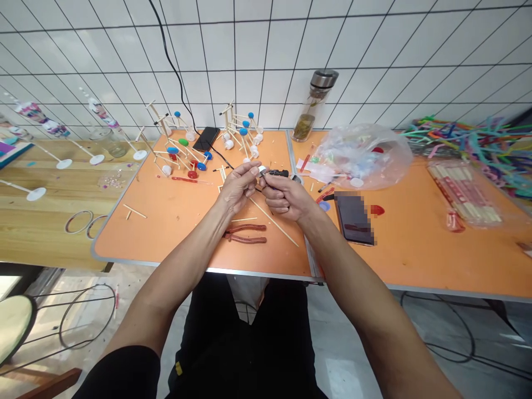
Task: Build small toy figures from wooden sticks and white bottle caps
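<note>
Over the middle of the orange table, both my hands meet. My left hand [240,188] pinches a small white bottle cap [262,169] between thumb and fingertips. My right hand [286,194] is closed, its thumb up against the cap; what else its curled fingers hold is hidden. Just behind it lies a black cylindrical object [279,173] whose kind I cannot make out. A long thin wooden stick [276,221] lies below my hands. Pliers with reddish-brown handles [246,234] rest on the table near the front edge.
Wheeled stick models [183,147] and a phone [206,139] stand behind left. A glass bottle [308,111] is by the wall. At right are a plastic bag [374,149], a dark phone [353,218], packed sticks [465,191] and coloured pipe cleaners [465,144]. The table [257,260] has a seam.
</note>
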A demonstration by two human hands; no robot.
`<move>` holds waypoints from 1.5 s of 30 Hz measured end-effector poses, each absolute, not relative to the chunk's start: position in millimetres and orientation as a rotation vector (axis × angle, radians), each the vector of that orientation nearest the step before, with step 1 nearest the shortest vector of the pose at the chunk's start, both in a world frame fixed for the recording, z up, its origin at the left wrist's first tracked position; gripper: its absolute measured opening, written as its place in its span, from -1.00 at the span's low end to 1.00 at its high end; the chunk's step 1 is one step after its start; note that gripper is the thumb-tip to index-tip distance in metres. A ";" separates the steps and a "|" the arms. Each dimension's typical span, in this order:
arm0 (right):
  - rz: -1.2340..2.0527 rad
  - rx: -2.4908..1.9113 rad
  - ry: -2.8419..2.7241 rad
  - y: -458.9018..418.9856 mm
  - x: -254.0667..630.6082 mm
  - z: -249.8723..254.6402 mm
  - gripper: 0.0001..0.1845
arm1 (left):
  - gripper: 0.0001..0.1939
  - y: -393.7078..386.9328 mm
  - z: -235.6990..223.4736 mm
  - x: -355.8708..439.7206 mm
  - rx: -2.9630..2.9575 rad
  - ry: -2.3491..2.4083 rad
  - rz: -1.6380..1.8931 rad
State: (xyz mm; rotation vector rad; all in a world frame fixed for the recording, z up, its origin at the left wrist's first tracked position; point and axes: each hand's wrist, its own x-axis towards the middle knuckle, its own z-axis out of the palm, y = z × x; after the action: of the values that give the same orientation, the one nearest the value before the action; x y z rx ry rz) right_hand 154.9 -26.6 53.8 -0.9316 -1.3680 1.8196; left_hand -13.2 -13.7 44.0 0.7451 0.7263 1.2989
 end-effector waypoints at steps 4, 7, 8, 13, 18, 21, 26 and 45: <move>1.855 -0.776 -1.226 -25.0 153.4 51.0 -0.61 | -0.74 -14.8 45.9 -15.1 0.774 0.681 1.302; 1.640 -0.821 -1.272 -26.6 143.8 43.0 -0.50 | -0.76 -15.0 47.4 -15.0 0.772 0.666 1.313; 1.576 -0.834 -1.303 -26.5 141.2 40.3 -0.47 | -0.77 -15.2 48.0 -14.7 0.764 0.676 1.314; 1.010 -0.972 -1.610 -24.3 138.0 30.0 -0.49 | -0.74 -15.3 50.5 -12.3 0.661 0.783 1.313; 0.637 -1.170 -1.769 -27.8 138.6 28.8 -0.60 | -0.82 -12.6 47.9 -12.3 0.625 0.832 1.319; 1.104 -1.044 -1.599 -29.3 140.8 36.1 -0.52 | -0.88 -11.4 46.9 -14.9 0.655 0.784 1.308; 1.996 -0.791 -1.266 -27.4 154.4 55.7 -0.64 | -0.86 -12.3 48.5 -19.8 0.687 0.662 1.207; 1.849 -0.933 -1.471 -28.8 157.7 65.3 -0.68 | -0.88 -12.3 46.2 -14.1 0.739 0.685 1.294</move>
State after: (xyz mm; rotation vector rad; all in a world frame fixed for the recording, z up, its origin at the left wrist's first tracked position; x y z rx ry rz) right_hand 157.7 -28.8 65.3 -0.9327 -1.4707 1.8488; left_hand -14.1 -12.3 46.2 0.7393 0.6853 1.2944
